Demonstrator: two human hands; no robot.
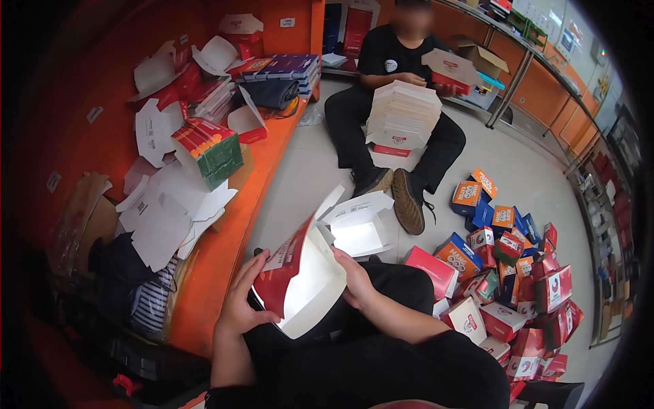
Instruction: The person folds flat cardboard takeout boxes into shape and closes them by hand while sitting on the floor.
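I hold a half-folded carton (303,276), red outside and white inside, over my lap. My left hand (240,300) grips its red left flap, and my right hand (354,276) is wrapped around its right wall. More flat white carton blanks (357,221) lie on the floor just beyond it.
A person in black (398,88) sits across from me with a tall stack of white carton blanks (403,112). A heap of folded red, blue and orange boxes (518,279) covers the floor at right. An orange shelf (231,225) at left holds loose blanks (167,211).
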